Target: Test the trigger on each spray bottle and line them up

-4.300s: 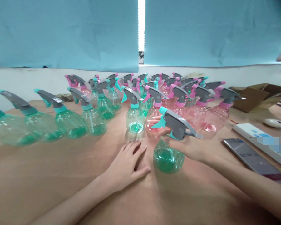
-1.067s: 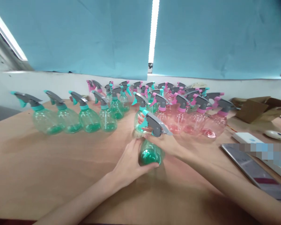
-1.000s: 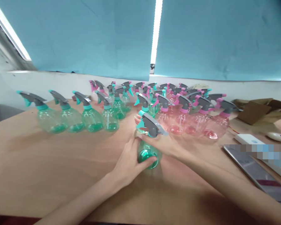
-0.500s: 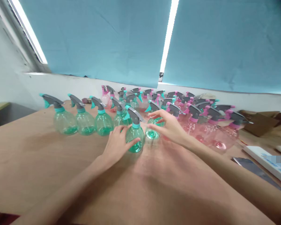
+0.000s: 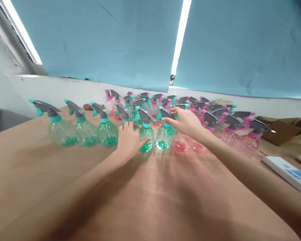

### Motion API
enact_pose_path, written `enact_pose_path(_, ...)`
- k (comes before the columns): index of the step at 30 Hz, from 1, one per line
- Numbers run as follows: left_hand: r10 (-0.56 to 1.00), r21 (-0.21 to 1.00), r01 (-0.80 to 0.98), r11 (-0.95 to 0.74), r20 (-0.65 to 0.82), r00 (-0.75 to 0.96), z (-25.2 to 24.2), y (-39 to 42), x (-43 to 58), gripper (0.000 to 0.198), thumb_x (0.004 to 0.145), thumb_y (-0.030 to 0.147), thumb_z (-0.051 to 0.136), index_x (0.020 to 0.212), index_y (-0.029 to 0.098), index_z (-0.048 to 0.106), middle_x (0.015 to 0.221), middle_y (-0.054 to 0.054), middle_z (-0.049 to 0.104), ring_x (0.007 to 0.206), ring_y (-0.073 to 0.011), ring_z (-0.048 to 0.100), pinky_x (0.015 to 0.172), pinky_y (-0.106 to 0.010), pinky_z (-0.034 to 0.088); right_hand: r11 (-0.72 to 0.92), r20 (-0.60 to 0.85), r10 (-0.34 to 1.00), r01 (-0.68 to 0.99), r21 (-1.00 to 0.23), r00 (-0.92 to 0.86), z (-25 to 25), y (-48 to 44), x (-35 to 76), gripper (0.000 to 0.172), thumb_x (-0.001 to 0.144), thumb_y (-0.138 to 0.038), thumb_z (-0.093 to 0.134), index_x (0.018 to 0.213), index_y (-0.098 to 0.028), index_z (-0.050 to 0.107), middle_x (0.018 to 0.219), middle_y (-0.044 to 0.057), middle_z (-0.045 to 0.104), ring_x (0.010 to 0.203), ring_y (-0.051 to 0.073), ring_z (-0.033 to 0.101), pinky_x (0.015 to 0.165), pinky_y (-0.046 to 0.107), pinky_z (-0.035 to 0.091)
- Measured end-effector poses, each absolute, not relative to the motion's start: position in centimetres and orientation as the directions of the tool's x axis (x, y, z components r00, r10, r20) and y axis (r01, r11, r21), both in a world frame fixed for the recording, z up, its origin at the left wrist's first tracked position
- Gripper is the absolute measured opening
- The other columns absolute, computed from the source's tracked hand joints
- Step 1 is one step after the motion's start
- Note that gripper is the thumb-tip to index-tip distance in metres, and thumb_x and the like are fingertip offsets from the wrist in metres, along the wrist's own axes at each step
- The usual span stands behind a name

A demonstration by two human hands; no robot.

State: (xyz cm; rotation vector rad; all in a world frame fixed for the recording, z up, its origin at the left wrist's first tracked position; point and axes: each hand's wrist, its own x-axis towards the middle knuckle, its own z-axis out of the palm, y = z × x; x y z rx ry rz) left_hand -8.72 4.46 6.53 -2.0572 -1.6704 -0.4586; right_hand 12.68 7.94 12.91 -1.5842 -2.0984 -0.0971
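A green spray bottle (image 5: 147, 140) with a grey and turquoise trigger head stands upright on the table. My left hand (image 5: 129, 140) is closed on its left side, thumb across the front and the other fingers partly hidden. Just right of it is another green spray bottle (image 5: 163, 139). My right hand (image 5: 187, 122) reaches to that bottle's trigger head with thumb and fingers apart; whether it presses on the head I cannot tell. Further left, more green bottles (image 5: 108, 134) line up in the same row.
Pink spray bottles (image 5: 245, 142) continue the row to the right, with several mixed pink and green ones behind. A cardboard box (image 5: 276, 129) and a white power strip (image 5: 288, 172) lie at the right. Blue sheeting (image 5: 110, 43) hangs behind the wooden table (image 5: 150, 194).
My left hand has pushed its green bottle away from me, into line with the row. My right hand has risen slightly to the neighbouring bottle's head. The view has shifted a little.
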Motion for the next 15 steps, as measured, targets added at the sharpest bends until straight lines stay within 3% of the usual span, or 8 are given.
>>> enact_pose_path(4,0.824,-0.154,0.972,-0.176,0.518,0.231,6.5,5.0,-8.6,0.062,0.087,0.061,0.055,0.122,0.01,0.062,0.109,-0.019,0.057,0.104,-0.0375,0.046,0.085,-0.045,0.033,0.288,0.404,0.896,0.935,-0.207,-0.187,12.3,8.5,12.2,0.038,0.09,-0.049,0.049,0.108,-0.018,0.061,0.086,0.01,0.071,0.081,0.029,0.065,0.058,0.031,0.037)
enact_pose_path(8,0.816,-0.136,0.973,-0.185,0.53,0.229,6.3,5.6,-8.6,0.063,0.088,0.062,0.053,0.122,0.01,0.061,0.11,-0.02,0.057,0.105,-0.0383,0.046,0.086,-0.046,0.033,0.279,0.399,0.899,0.939,-0.199,-0.182,11.9,8.7,12.3,0.028,0.091,-0.044,0.046,0.095,-0.02,0.06,0.082,0.008,0.069,0.073,0.025,0.062,0.053,0.028,0.029)
enact_pose_path(15,0.793,-0.101,0.98,-0.17,0.577,0.197,6.1,5.6,-8.3,0.063,0.088,0.059,0.057,0.128,0.01,0.055,0.114,-0.02,0.055,0.108,-0.0378,0.047,0.088,-0.047,0.035,0.309,0.425,0.884,0.925,-0.22,-0.195,11.7,7.7,12.8,0.032,0.091,-0.051,0.045,0.077,-0.022,0.051,0.069,0.002,0.061,0.064,0.019,0.055,0.051,0.026,0.026)
